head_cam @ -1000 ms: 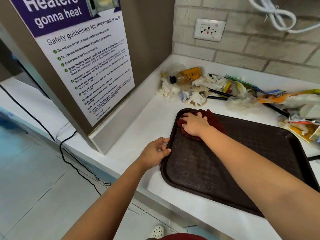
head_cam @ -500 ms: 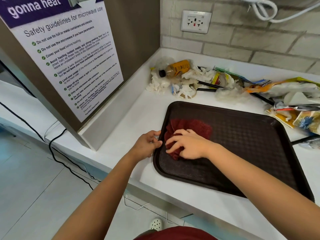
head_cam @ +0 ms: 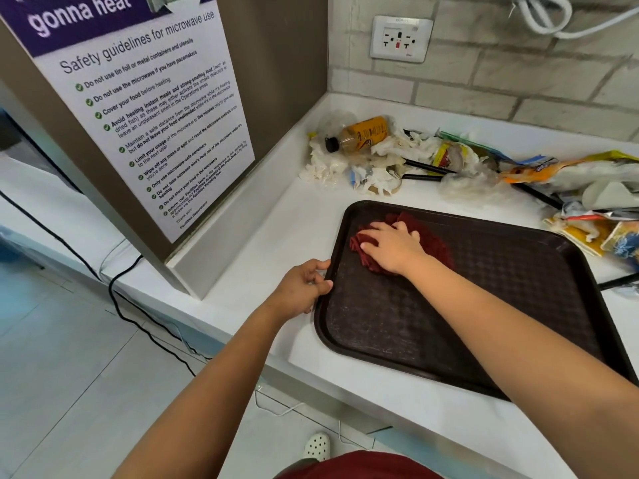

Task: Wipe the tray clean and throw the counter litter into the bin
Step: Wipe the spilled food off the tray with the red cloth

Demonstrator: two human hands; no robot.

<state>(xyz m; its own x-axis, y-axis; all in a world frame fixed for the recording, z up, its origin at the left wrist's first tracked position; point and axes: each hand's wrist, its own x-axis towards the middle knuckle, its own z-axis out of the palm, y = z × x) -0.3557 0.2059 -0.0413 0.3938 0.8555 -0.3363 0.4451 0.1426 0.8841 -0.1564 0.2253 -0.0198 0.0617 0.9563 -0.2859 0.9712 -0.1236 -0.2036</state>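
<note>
My flat right hand [head_cam: 392, 247] had swept the maroon cloth [head_cam: 432, 236] back toward the far-left corner of the brown tray [head_cam: 449, 340], my left hand [head_cam: 304, 286] still gripping its rim, apparently mid-wipe, while the litter [head_cam: 449, 160] lay untouched behind.

Cloth [head_cam: 435, 243] on tray [head_cam: 449, 323] (litter [head_cam: 397, 157] behind).

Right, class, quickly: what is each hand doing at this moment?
Left hand: grips the left rim of the tray, steadying it.
Right hand: open, fingers flat, pressing the red cloth onto the tray.
</note>
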